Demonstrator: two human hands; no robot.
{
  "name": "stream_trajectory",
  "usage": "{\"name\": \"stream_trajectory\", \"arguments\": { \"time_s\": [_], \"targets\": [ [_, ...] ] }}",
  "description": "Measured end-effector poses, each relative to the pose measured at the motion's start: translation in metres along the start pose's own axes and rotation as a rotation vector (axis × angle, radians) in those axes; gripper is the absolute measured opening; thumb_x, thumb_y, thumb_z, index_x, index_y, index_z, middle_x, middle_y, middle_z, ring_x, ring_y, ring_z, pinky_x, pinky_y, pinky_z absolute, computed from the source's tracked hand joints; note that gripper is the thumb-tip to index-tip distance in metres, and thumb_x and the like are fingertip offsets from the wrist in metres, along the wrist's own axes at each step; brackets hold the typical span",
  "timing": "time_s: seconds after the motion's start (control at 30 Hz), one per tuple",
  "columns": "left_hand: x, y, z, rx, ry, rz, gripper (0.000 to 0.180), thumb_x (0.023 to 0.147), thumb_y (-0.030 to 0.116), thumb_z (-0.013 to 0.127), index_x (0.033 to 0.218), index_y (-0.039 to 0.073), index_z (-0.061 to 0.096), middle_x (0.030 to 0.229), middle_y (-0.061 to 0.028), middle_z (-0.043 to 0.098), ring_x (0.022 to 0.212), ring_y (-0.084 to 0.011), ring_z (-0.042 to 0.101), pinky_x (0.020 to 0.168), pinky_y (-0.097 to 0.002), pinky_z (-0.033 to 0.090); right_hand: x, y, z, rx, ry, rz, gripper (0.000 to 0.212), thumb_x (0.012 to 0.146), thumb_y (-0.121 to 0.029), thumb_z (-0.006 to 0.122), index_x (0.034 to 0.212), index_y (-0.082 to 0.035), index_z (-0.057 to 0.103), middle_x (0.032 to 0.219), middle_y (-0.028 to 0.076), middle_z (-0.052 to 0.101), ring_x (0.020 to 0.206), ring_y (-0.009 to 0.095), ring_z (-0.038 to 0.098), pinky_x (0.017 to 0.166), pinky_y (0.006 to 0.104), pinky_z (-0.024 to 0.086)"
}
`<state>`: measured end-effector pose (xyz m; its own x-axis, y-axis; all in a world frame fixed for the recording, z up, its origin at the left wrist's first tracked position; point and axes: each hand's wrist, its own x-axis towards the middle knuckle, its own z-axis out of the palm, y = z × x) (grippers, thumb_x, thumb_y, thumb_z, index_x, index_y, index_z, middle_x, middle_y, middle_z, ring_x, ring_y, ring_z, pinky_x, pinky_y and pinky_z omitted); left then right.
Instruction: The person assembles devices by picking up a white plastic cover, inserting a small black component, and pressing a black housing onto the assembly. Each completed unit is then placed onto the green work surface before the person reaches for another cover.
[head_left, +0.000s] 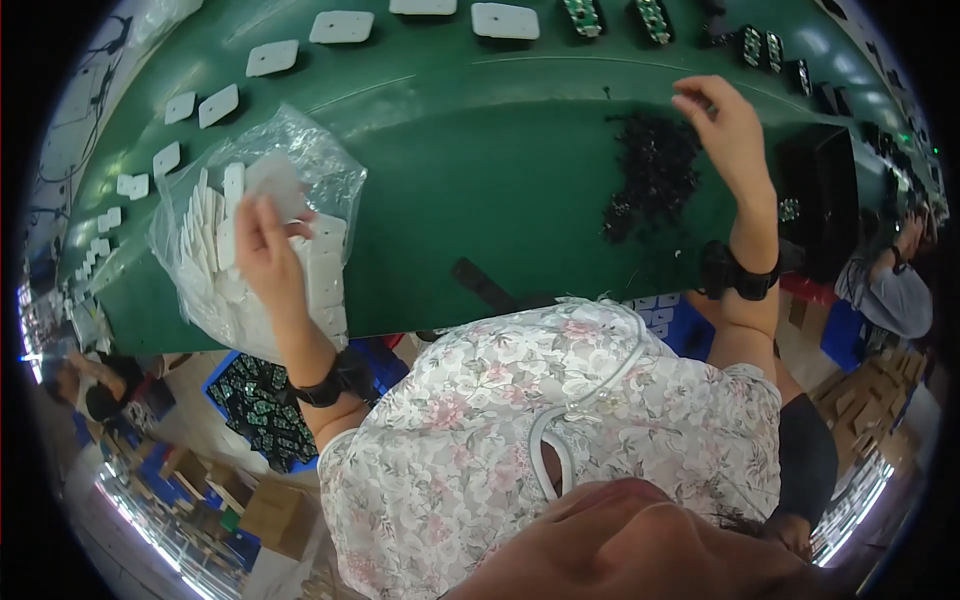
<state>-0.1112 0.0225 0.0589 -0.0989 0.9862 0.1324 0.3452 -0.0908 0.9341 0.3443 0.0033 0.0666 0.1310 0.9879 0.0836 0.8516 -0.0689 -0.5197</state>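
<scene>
The blurred white plate [275, 174] is at the fingertips of your left hand [268, 248], so pinch it lightly by its edge and lift it clear of the plastic bag [337, 165] by the near left corner of the tabletop [470, 180], without snagging. Your right hand [732, 135] curls narrow above the black pieces [655, 172] toward the right edge; I can't tell whether it holds anything.
</scene>
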Motion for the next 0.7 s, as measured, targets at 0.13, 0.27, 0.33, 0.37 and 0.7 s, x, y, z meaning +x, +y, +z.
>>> {"name": "stream_trajectory", "arguments": {
  "time_s": [0.13,0.27,0.33,0.37,0.7],
  "targets": [
    [-0.010,-0.001,0.061,-0.208,-0.348,-0.276,0.026,0.098,0.017,0.047,0.113,-0.002,0.055,0.080,-0.0125,0.066,0.052,-0.0100,0.057,0.043,-0.0194,0.041,-0.025,0.001,0.027,-0.027,0.020,0.069,0.016,0.080,-0.012,0.068,0.094,-0.005,0.065,0.081,0.004,0.060,0.071,0.015,0.057,0.065,0.0260,0.045],
    [-0.015,-0.008,0.112,-0.326,-0.467,-0.331,0.025,0.095,0.012,0.051,0.113,-0.005,0.056,0.080,-0.0096,0.064,0.054,-0.0098,0.058,0.045,-0.0190,0.042,-0.017,0.000,0.045,-0.012,0.212,-0.029,0.013,0.081,-0.013,0.067,0.092,-0.006,0.066,0.080,0.004,0.059,0.068,0.015,0.056,0.061,0.0266,0.045],
    [-0.015,-0.014,0.124,-0.355,-0.500,-0.351,0.025,0.094,0.009,0.052,0.114,-0.006,0.055,0.081,-0.0092,0.064,0.056,-0.0097,0.059,0.046,-0.0193,0.043,-0.009,-0.006,0.055,-0.014,0.218,-0.073,0.014,0.081,-0.014,0.067,0.093,-0.007,0.066,0.081,0.004,0.059,0.069,0.016,0.056,0.063,0.0271,0.045],
    [-0.015,-0.018,0.128,-0.337,-0.513,-0.321,0.026,0.092,0.007,0.053,0.115,-0.006,0.054,0.082,-0.0086,0.064,0.058,-0.0096,0.059,0.048,-0.0197,0.044,-0.004,-0.009,0.059,-0.020,0.222,-0.116,0.015,0.081,-0.015,0.067,0.094,-0.007,0.065,0.082,0.003,0.059,0.069,0.016,0.056,0.064,0.0275,0.046],
    [-0.017,-0.010,0.138,-0.320,-0.541,-0.297,0.025,0.088,0.004,0.057,0.113,-0.001,0.056,0.079,-0.0063,0.063,0.059,-0.0084,0.058,0.052,-0.0206,0.045,0.020,-0.006,0.083,-0.237,0.174,-0.260,0.018,0.080,-0.018,0.068,0.091,-0.007,0.059,0.083,0.003,0.055,0.076,0.020,0.056,0.068,0.0320,0.046]
  ]
}}
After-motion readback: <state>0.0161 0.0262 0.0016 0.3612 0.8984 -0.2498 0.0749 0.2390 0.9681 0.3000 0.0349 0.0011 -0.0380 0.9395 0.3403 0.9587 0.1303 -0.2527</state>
